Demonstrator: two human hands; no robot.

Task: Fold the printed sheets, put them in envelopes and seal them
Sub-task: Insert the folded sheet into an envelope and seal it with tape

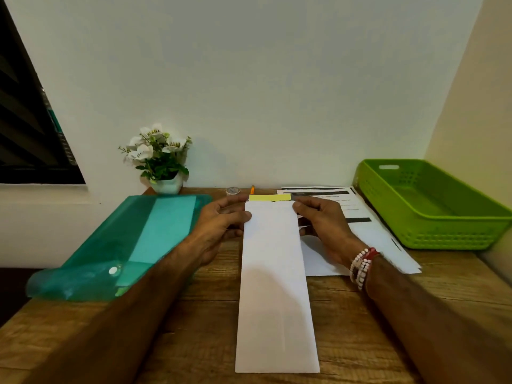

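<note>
A long white envelope (pixel 275 286) lies lengthwise on the wooden bench (pixel 207 342), with a yellow strip (pixel 270 197) showing at its far end. The left hand (pixel 219 223) pinches the envelope's far left edge, and the right hand (pixel 324 220) pinches its far right corner. Printed sheets (pixel 371 236) lie just right of the envelope, with a green basket (pixel 454 239) beyond them. A teal folder (pixel 124 245) lies to the envelope's left.
</note>
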